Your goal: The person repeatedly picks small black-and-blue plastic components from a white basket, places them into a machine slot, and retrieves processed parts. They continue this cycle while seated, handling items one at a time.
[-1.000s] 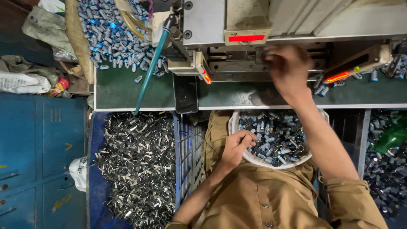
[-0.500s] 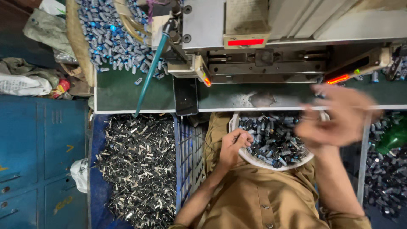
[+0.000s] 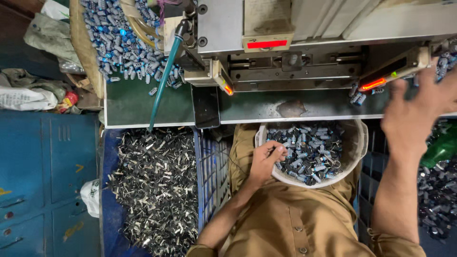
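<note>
While the person sits close against the green tabletop (image 3: 143, 102), a round white basket (image 3: 360, 143) rests in the lap, full of small blue and dark metal parts (image 3: 309, 152). The left hand (image 3: 266, 162) lies at the basket's near rim, fingers curled on something small among the parts; what exactly, I cannot tell. The right hand (image 3: 419, 112) is raised and blurred over the tabletop's right end, fingers spread, holding nothing visible. Beyond stands the grey machine (image 3: 285, 28) with red lights, with a heap of blue parts (image 3: 114, 43) at far left.
</note>
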